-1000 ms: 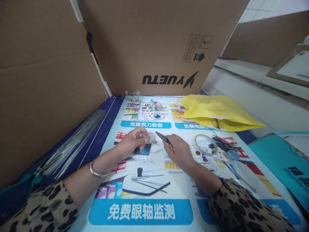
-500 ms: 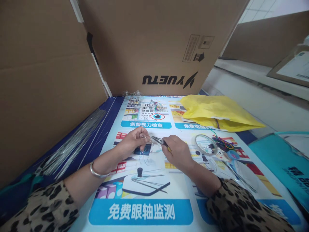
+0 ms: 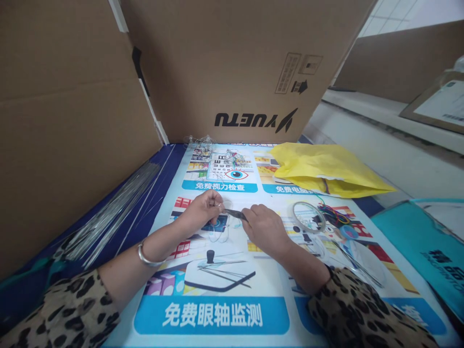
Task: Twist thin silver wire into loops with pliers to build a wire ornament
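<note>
Between thumb and fingers, my left hand pinches a thin silvery wire, which hangs below the fingers in a loose loop. My right hand is wrapped round a pair of pliers with dark jaws. The tips of the jaws meet the wire right beside my left fingertips. From this angle the jaws look closed, and most of the handles are hidden in my palm. Both hands are just above the printed sheet.
Straight wires lie bundled at left beside a cardboard wall. Tangled wire pieces sit at the back. At right are a yellow bag, a roll of tape, coloured cords and a teal bag. Several short rods lie in front.
The pliers have turned and come closer to my left fingertips, and their jaws have closed at the wire. My left hand has hardly moved.
</note>
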Demonstrator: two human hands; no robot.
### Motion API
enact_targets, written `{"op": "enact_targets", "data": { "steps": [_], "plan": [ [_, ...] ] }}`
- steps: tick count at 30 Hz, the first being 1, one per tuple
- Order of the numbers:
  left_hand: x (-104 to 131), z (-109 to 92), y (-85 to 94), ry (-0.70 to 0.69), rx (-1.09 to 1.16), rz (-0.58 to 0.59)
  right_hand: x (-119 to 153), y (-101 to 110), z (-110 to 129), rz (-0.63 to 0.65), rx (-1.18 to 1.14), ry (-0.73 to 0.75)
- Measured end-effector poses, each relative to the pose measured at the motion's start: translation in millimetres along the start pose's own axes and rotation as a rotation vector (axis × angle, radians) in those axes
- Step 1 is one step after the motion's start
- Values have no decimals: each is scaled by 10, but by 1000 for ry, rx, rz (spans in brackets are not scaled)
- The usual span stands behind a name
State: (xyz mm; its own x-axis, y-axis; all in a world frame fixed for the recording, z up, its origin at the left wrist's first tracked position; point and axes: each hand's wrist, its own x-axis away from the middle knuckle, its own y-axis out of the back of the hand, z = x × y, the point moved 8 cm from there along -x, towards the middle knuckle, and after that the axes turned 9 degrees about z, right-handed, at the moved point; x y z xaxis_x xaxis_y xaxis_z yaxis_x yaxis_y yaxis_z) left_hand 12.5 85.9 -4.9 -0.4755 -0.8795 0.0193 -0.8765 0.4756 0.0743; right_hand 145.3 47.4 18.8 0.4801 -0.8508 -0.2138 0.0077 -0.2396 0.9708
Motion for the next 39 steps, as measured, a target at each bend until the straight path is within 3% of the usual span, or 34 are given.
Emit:
{"op": "enact_targets", "data": {
  "steps": [39],
  "plan": [
    [-2, -9, -8, 29, -82, -8, 12, -52, 10, 173, 50, 8]
  ]
}}
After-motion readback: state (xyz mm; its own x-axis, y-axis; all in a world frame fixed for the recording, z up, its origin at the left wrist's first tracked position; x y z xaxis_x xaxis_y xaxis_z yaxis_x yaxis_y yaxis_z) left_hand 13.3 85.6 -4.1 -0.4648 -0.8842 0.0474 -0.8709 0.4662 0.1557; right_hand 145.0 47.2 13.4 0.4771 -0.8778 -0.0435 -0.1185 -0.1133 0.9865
